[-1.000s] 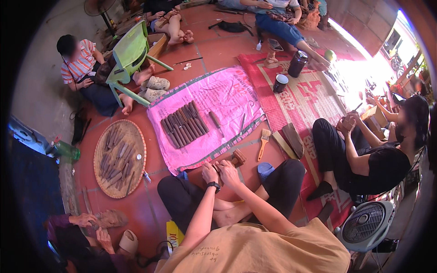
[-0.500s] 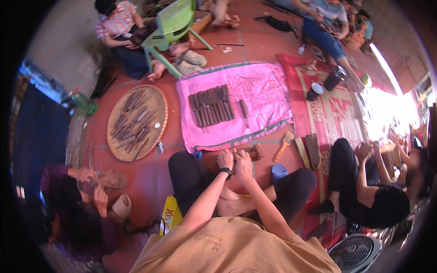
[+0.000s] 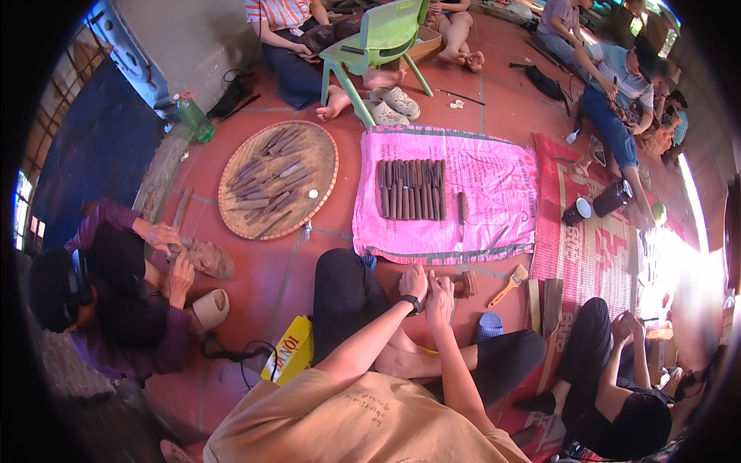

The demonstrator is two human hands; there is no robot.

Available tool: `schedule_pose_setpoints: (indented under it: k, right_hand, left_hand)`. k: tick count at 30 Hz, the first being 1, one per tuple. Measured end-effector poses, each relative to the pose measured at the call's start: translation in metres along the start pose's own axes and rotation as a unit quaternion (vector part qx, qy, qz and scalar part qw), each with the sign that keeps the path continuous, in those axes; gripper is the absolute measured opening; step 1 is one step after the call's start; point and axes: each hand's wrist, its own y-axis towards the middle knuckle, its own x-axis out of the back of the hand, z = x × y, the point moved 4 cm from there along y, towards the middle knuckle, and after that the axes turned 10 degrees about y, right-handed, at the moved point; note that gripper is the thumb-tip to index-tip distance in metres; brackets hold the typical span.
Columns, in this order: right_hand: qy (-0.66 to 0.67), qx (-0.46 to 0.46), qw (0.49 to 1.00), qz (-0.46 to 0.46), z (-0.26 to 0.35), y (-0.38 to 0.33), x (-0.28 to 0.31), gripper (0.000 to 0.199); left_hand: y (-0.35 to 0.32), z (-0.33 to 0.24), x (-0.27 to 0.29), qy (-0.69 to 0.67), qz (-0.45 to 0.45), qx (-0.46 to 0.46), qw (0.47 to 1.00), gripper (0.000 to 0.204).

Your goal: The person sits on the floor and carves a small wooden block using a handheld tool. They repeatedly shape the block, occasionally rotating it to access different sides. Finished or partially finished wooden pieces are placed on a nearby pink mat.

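Both my hands are together in front of my crossed legs. My left hand, with a dark watch at its wrist, is closed with its fingers bent. Just beside it my right hand is closed too. Whatever they hold is hidden between the fingers. Right of my right hand lies a brown wooden piece with a thick end, partly covered. Past my hands a pink cloth is spread, bearing a tight row of dark wood-handled tools and one separate tool.
A round woven tray holds several more tools. Right of my hands are a flat brush, wooden strips and a blue slipper. A yellow bag lies left. Co-workers sit on both sides; a green chair stands at the back.
The view has turned, so the cloth, tray and people sit further right in the picture. The fan at the lower right has left view. My hands stay together with little change.
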Motion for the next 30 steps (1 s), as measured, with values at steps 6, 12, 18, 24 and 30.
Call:
schedule_pose_setpoints:
  k: [6,12,18,24,30]
  right_hand:
    - [0.008,-0.002,1.000,0.002,0.011,0.014,0.003,0.041]
    - [0.030,0.007,0.999,-0.017,0.004,-0.002,-0.002,0.039]
    - [0.041,-0.027,0.999,-0.009,0.005,0.009,-0.004,0.037]
    - [0.026,-0.017,0.999,-0.045,0.018,-0.004,0.006,0.036]
    - [0.045,-0.024,0.998,-0.046,0.008,0.008,0.001,0.033]
  left_hand:
    - [-0.001,0.004,-0.001,-0.010,-0.015,-0.009,1.000,0.051]
    - [-0.001,0.006,-0.004,0.004,-0.002,-0.022,1.000,0.053]
    - [0.007,0.010,-0.006,0.035,0.029,-0.013,0.999,0.051]
    - [0.015,0.015,-0.009,0.053,0.036,-0.049,0.997,0.038]
    - [0.025,0.014,-0.009,0.067,0.060,-0.042,0.995,0.047]
